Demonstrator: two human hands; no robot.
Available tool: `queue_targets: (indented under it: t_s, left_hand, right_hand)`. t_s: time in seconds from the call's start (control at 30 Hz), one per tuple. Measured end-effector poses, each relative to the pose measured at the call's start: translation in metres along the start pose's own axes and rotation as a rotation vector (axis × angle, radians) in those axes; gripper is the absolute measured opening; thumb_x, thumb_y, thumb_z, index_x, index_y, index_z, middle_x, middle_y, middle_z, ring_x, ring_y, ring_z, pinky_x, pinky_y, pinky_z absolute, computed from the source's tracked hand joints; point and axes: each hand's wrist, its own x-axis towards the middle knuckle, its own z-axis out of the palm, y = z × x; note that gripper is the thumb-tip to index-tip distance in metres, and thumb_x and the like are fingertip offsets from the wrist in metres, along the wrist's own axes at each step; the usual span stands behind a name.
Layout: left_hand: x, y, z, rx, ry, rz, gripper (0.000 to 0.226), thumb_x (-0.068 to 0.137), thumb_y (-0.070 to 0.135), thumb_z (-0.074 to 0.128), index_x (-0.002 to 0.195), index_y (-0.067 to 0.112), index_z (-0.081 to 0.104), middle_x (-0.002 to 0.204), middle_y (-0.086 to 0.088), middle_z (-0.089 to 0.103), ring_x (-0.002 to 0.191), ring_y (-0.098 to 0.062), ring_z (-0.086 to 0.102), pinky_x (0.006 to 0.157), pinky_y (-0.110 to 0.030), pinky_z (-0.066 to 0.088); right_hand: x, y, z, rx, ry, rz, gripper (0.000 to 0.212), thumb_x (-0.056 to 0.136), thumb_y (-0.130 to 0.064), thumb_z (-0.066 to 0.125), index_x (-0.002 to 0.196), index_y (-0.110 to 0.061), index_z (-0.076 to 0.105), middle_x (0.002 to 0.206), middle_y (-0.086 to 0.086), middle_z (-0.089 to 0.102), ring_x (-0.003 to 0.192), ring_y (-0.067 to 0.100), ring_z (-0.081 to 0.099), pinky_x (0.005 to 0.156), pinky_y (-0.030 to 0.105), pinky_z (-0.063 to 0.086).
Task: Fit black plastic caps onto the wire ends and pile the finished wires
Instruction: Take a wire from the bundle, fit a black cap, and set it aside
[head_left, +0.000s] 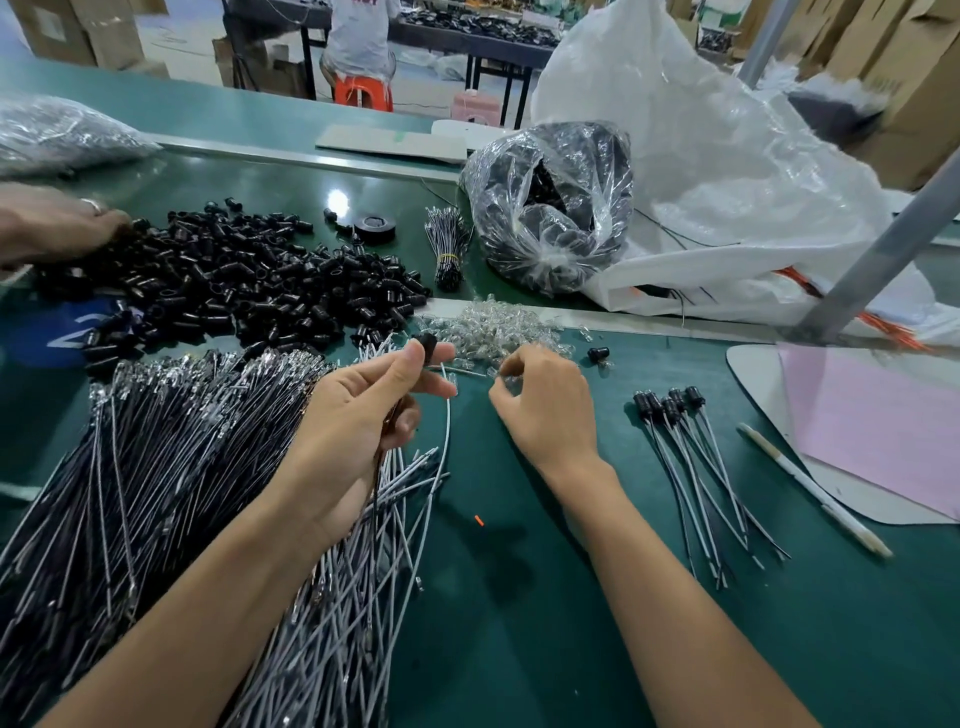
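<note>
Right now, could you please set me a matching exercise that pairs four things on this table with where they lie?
Things:
1. loose black caps
2. finished wires
3. pen
4. clear bulbs

Places:
A. at the fingertips of the right hand
B. in a big heap on the left
C. in a small pile to the right of the right hand
D. across the edge of the white board, far right

Pairs: 1-B, 2-C, 3-D, 4-A
</note>
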Motion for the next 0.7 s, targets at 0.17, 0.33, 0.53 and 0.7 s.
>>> queue_targets:
  t_s: [0.17, 0.33, 0.53, 0.7]
  left_hand:
    - [0.002, -0.002, -0.001, 0.096, -0.018, 0.027, 0.030, 0.076, 0.026, 0.065, 0.102, 0.012, 0.072, 0.082, -0.005, 0.075, 0.052, -0.003, 0.041, 0.050, -0.008, 0.037]
    - [0.002, -0.007, 0.003, 0.315, -0.025, 0.077, 0.021, 0.076, 0.023, 0.069, 0.095, 0.013, 0.068, 0.080, -0.004, 0.077, 0.048, -0.003, 0.046, 0.053, -0.012, 0.044]
    - [0.000, -0.008, 0.004, 0.409, -0.059, 0.136, 0.011, 0.077, 0.016, 0.074, 0.087, 0.014, 0.071, 0.075, -0.001, 0.076, 0.047, -0.001, 0.046, 0.051, -0.010, 0.041]
    - [0.000, -0.009, 0.004, 0.419, -0.036, 0.158, 0.008, 0.080, 0.010, 0.074, 0.086, 0.016, 0.071, 0.074, -0.001, 0.076, 0.045, 0.000, 0.047, 0.048, -0.010, 0.041]
  right_hand:
    - [-0.017, -0.001, -0.029, 0.574, -0.007, 0.008, 0.012, 0.077, -0.003, 0.073, 0.082, -0.013, 0.071, 0.074, -0.004, 0.073, 0.068, 0.008, 0.068, 0.069, 0.017, 0.054]
    - [-0.030, -0.003, -0.044, 0.793, -0.067, -0.102, 0.027, 0.084, -0.001, 0.072, 0.088, -0.027, 0.074, 0.082, -0.010, 0.074, 0.077, 0.007, 0.068, 0.075, 0.020, 0.052]
    - [-0.034, -0.008, -0.043, 0.785, -0.076, -0.131, 0.022, 0.085, -0.002, 0.071, 0.092, -0.022, 0.074, 0.085, -0.007, 0.074, 0.082, 0.009, 0.068, 0.078, 0.022, 0.051]
    - [-0.034, -0.007, -0.045, 0.755, -0.059, -0.164, 0.021, 0.083, -0.002, 0.072, 0.090, -0.023, 0.074, 0.082, -0.007, 0.073, 0.077, 0.010, 0.067, 0.074, 0.020, 0.051]
